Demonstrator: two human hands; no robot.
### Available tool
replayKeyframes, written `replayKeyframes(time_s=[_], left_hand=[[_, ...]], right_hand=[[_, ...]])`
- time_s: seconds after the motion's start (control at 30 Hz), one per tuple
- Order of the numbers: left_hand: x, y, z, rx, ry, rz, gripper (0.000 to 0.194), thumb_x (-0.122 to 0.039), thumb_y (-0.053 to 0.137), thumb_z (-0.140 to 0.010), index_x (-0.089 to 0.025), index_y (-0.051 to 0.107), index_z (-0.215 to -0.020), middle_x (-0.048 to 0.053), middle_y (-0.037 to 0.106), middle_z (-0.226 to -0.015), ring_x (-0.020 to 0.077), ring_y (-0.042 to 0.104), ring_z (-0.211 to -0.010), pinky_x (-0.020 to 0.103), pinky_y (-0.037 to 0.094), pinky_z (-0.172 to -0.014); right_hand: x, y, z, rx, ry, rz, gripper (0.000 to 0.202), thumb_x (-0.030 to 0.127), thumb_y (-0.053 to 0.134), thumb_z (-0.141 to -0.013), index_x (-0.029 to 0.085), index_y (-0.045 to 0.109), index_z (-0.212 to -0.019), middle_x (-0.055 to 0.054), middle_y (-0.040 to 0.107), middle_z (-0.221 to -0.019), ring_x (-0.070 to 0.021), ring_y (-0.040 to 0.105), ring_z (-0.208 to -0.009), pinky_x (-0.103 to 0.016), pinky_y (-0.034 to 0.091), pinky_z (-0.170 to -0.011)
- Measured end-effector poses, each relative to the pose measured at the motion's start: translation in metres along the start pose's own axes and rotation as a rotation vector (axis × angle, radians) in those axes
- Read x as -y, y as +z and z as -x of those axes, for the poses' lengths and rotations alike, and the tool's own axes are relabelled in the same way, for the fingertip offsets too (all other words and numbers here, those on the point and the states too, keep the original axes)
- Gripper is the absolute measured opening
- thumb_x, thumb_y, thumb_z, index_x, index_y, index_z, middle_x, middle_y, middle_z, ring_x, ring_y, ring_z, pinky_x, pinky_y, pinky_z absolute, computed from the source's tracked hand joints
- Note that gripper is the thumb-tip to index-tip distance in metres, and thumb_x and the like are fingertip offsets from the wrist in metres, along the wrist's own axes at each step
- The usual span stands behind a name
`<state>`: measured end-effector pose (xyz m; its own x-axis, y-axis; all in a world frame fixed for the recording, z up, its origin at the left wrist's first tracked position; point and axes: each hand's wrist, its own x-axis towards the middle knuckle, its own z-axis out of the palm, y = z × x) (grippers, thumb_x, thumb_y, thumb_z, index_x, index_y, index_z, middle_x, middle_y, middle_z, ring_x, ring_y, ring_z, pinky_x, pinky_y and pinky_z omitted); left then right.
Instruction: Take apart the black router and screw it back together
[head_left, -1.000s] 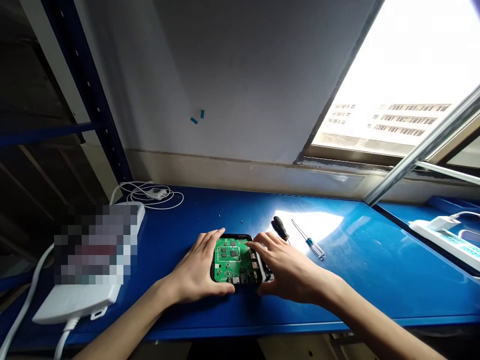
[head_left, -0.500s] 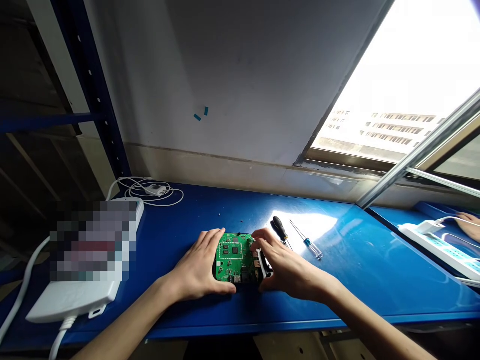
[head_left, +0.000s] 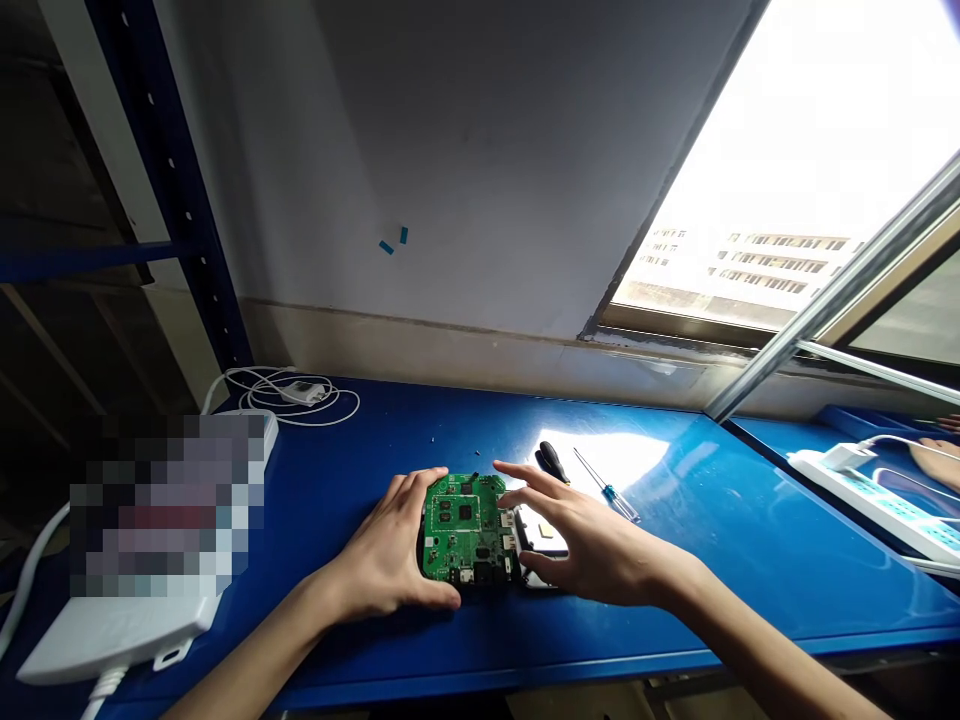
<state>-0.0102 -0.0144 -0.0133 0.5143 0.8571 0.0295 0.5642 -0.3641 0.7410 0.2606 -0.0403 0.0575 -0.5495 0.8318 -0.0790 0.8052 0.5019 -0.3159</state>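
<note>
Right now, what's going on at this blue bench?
A person is working on a small green circuit board sitting in a black case on the blue bench. The left hand cups the board's left side, and the right hand reaches over its right edge with fingers spread. Two screwdrivers lie just behind, and a coiled white cable sits far left.

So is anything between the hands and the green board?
No. The left hand grips the board by its left edge, and the right hand touches its right side. The screwdrivers lie behind.
</note>
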Motion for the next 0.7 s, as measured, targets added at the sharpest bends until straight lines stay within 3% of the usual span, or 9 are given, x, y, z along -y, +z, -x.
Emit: replayKeyframes(time_s=[0.3,0.5,0.7], left_hand=[[0.005,0.003,-0.001,-0.026,0.008,-0.008,0.113,-0.039,0.093,-0.057,-0.030,0.033,-0.152,0.013,0.051,-0.147,0.0434,0.044,-0.142,0.061,0.044,-0.114],[0.013,0.008,0.000,-0.013,-0.065,-0.012,0.142,-0.041,0.095,-0.055,-0.034,0.004,-0.164,0.019,0.028,-0.167,0.0523,0.015,-0.155,0.073,0.029,-0.119],[0.022,0.013,0.002,-0.005,-0.076,0.012,0.155,-0.051,0.098,-0.054,-0.035,-0.010,-0.164,0.023,0.025,-0.168,0.0545,0.007,-0.155,0.077,0.030,-0.115]], right_hand=[[-0.005,0.006,-0.018,-0.048,-0.131,0.055,0.070,0.014,0.075,-0.078,0.022,0.050,-0.143,-0.015,0.054,-0.153,-0.0292,0.069,-0.123,-0.041,0.062,-0.097],[-0.010,0.005,-0.026,-0.133,-0.112,0.042,0.076,0.015,0.074,-0.077,0.018,0.044,-0.147,-0.017,0.060,-0.145,-0.0322,0.068,-0.123,-0.044,0.061,-0.098],[-0.012,-0.008,-0.021,-0.244,-0.126,0.046,0.075,0.015,0.074,-0.079,0.019,0.041,-0.147,-0.019,0.063,-0.142,-0.0331,0.067,-0.125,-0.049,0.061,-0.096]])
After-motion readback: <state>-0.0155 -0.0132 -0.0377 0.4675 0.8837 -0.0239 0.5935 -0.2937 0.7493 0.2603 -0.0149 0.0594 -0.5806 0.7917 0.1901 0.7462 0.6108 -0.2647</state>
